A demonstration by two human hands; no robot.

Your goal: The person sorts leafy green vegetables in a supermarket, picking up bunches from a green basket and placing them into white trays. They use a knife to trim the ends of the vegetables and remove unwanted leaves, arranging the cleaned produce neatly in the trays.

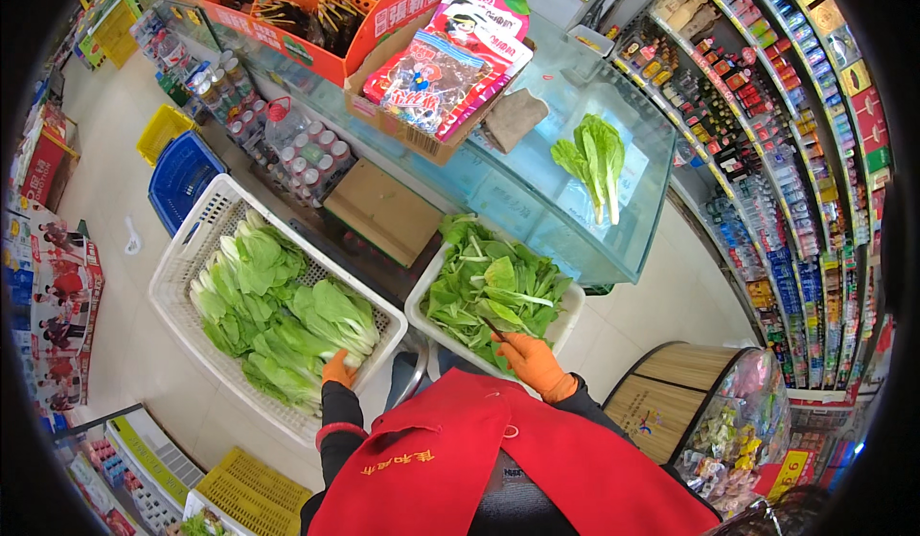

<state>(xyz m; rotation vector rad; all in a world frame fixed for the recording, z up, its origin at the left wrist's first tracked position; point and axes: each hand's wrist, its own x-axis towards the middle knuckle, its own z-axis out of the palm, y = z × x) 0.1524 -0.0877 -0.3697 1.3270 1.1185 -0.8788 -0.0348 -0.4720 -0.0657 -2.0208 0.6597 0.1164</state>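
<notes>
My left hand, in an orange glove, is at the near right end of a white plastic basket, touching the stem ends of leafy green heads piled in rows. Whether its hidden fingers grip a head, I cannot tell. In the orange-gloved right hand is a thin dark tool, perhaps a knife, held over a smaller white tub full of loose green leaves. Two or so leafy greens lie on the glass counter, beyond the tub.
A carton of snack packets and a grey-brown cloth sit on the counter. Below are a cardboard box and packed drinks. Blue and yellow baskets stand left; a wood-patterned bin stands right.
</notes>
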